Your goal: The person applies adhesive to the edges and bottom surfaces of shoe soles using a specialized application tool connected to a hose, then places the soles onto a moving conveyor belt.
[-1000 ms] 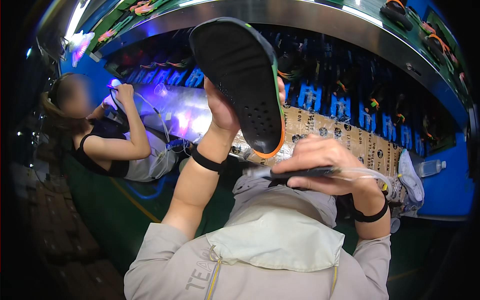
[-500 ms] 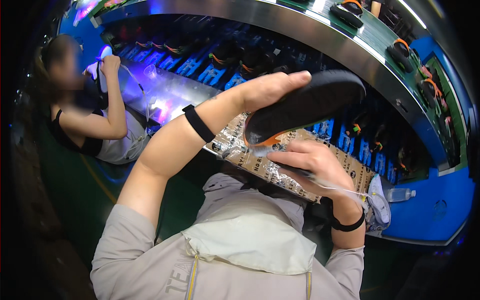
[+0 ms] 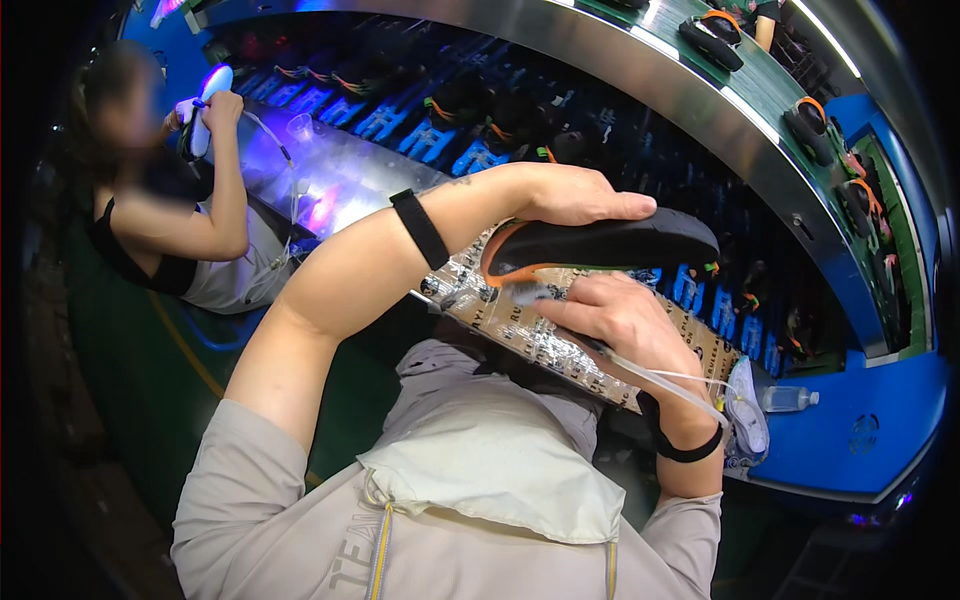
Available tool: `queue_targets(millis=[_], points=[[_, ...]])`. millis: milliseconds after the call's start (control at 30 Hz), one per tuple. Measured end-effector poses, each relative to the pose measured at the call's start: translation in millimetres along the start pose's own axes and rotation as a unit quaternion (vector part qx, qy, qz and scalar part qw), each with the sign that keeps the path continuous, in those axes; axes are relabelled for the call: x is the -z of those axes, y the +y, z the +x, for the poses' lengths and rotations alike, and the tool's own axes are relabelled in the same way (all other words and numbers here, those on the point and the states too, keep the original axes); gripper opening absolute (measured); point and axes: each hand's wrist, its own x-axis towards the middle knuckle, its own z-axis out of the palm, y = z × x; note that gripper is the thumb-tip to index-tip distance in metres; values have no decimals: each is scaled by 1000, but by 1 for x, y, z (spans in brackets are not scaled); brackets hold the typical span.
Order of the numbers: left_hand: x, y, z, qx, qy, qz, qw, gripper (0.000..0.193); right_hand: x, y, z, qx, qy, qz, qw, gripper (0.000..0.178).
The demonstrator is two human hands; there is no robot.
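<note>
My left hand [image 3: 582, 196] is closed on a black shoe [image 3: 625, 242] with an orange edge and holds it up on its side, thumb along the sole. Below it, my right hand [image 3: 632, 318] grips a brush [image 3: 524, 293] with pale bristles, index finger stretched along it. The bristle tip is at the orange edge near the shoe's left end; whether it touches I cannot tell. From the brush, a whitish tube [image 3: 655, 377] runs back along my right wrist. Part of the brush handle is hidden by my fingers.
Under my hands is a bench topped with printed brown sheeting [image 3: 560, 350]. Behind it, blue racks [image 3: 425, 140] carry shoes, and a curved green conveyor [image 3: 760, 95] holds more. A bottle [image 3: 790, 399] and a white shoe [image 3: 745, 410] are at right. A co-worker [image 3: 190, 220] sits left.
The shoe has turned so its sole faces up more and its right end has dropped. My left hand has moved slightly right and down with it; the brush stays by the orange edge.
</note>
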Motion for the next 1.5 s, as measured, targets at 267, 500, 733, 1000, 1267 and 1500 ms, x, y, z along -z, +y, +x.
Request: queue_targets(millis=[267, 500, 733, 1000, 1267, 1500], points=[[-6, -134, -40, -197, 188, -529, 804, 78, -7, 13, -30, -129, 173, 149, 965, 28], [-86, -236, -143, -92, 25, -724, 683, 106, -70, 45, -68, -337, 363, 383, 780, 20], [-165, -224, -137, -43, 9, -834, 550, 88, -112, 47, -49, -387, 329, 434, 744, 16], [-195, -204, -86, -47, 47, -843, 534, 83, -122, 58, -1, -411, 312, 308, 800, 23], [-190, -156, -81, -73, 53, -817, 570, 80, -113, 43, 28, -303, 410, 169, 843, 21], [-191, -181, -67, -145, 124, -819, 541, 72, -104, -5, 6, -203, 184, 71, 959, 19]])
